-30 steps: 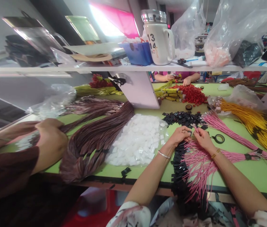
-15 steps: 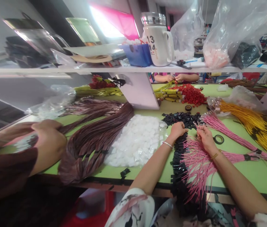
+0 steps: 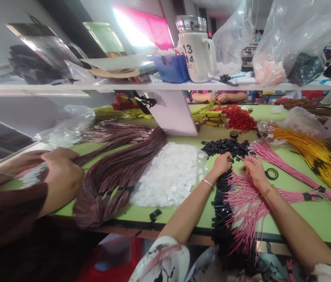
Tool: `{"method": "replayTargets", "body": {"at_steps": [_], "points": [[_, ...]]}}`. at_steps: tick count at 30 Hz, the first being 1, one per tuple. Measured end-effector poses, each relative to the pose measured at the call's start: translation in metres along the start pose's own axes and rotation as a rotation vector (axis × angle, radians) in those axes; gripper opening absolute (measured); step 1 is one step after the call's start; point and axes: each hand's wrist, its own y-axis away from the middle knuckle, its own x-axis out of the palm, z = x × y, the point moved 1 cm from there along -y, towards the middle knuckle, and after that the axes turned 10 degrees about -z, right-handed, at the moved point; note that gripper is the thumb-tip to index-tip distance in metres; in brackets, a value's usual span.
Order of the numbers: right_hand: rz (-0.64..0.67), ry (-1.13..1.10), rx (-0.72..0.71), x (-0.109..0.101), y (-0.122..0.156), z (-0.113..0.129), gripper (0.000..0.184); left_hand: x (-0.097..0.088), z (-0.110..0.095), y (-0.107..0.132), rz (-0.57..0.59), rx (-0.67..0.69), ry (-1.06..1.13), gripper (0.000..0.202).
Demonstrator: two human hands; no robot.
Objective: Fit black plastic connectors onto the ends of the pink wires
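My left hand (image 3: 222, 164) is closed in a pinch at the front edge of a pile of small black plastic pieces (image 3: 224, 147). A dark bit shows at its fingertips, too small to make out. My right hand (image 3: 254, 169) pinches a thin wire (image 3: 239, 157), whose tip points left toward my left fingers, a small gap apart. Beneath my right wrist lies a fanned bundle of pink wires (image 3: 246, 203). Along its left side runs a thick row of black pieces (image 3: 222, 199), which hangs over the table edge.
A bag of white pieces (image 3: 168, 176) and brown wire bundles (image 3: 118, 176) lie left. A roll of black tape (image 3: 271, 173), more pink wires (image 3: 285, 163) and yellow wires (image 3: 315, 149) lie right. A co-worker's hand (image 3: 62, 176) works at far left. A shelf (image 3: 124, 87) crosses above.
The wire tip in my right fingers has tilted from pointing upward to pointing left, toward my left hand. My left hand stays pinched in nearly the same place.
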Motion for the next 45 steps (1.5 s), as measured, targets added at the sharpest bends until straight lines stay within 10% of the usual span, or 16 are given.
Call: {"method": "replayTargets", "body": {"at_steps": [6,15,45], "points": [[0.023,-0.004,0.037,-0.001,0.000,0.000,0.030,-0.011,0.001,0.011,-0.152,0.025,0.485,0.020],[0.038,0.132,-0.131,-0.001,-0.001,0.002,0.027,-0.019,-0.015,0.033,0.011,-0.280,1.102,0.030],[0.019,0.389,-0.334,-0.004,-0.001,0.014,0.024,-0.022,-0.016,0.039,0.147,-0.546,1.305,0.034]]}}
